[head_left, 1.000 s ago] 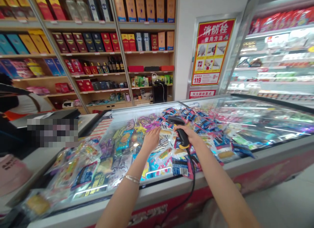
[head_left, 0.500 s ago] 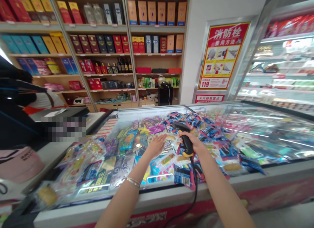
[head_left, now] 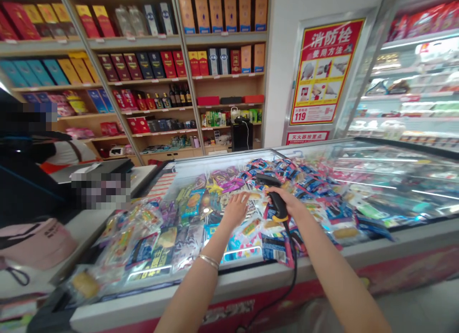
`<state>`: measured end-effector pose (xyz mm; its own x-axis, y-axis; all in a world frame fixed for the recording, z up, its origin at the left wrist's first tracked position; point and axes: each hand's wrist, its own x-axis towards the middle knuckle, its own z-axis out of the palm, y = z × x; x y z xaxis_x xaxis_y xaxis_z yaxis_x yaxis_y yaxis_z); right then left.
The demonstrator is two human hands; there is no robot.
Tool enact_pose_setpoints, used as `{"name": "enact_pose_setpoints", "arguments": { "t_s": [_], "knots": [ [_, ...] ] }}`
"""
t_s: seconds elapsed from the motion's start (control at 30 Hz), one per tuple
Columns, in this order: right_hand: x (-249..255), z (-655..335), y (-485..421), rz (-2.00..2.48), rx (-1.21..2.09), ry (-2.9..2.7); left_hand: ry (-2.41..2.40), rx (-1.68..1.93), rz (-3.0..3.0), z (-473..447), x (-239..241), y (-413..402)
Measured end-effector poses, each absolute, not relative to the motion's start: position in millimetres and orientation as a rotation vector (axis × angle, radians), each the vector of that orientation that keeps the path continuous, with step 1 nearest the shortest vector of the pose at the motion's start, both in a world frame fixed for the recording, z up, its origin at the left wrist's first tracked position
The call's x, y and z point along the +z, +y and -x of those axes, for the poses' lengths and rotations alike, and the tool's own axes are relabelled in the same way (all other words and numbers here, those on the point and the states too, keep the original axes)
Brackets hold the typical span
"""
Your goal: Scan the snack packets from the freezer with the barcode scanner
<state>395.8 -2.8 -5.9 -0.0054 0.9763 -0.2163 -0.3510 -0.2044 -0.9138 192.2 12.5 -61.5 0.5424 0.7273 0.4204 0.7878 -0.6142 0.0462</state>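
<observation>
My right hand (head_left: 289,203) is wrapped round a black and yellow barcode scanner (head_left: 278,204), its head pointing left over the packets. A black cable (head_left: 294,256) runs from its handle down the front of the freezer. My left hand (head_left: 236,209), with a bracelet on the wrist, reaches over the packets with fingers stretched and slightly bent. Beside its fingertips lies a see-through packet (head_left: 255,196); whether they touch it I cannot tell. Around both hands are blue and pink packets (head_left: 276,247), a see-through packet with a yellow label (head_left: 251,226) and purple packets (head_left: 229,183).
The packets lie on a glass-topped chest freezer (head_left: 215,287). At the left are a counter (head_left: 77,223), a pink bag (head_left: 39,242) and a person (head_left: 68,151) behind dark equipment. Shelves of boxes (head_left: 154,65) line the back; a lit chiller (head_left: 412,91) stands at the right.
The view has shifted slightly. My left hand has moved a little towards the see-through packet, its fingers now more bent. My right hand keeps hold of the barcode scanner.
</observation>
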Motion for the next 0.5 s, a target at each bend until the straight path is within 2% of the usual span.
{"name": "enact_pose_setpoints", "arguments": {
  "t_s": [0.5],
  "knots": [
    [-11, -412, 1, 0.907, 1.563, -0.767, -1.334, -0.6, 2.673, -195, -58, 16]
  ]
}}
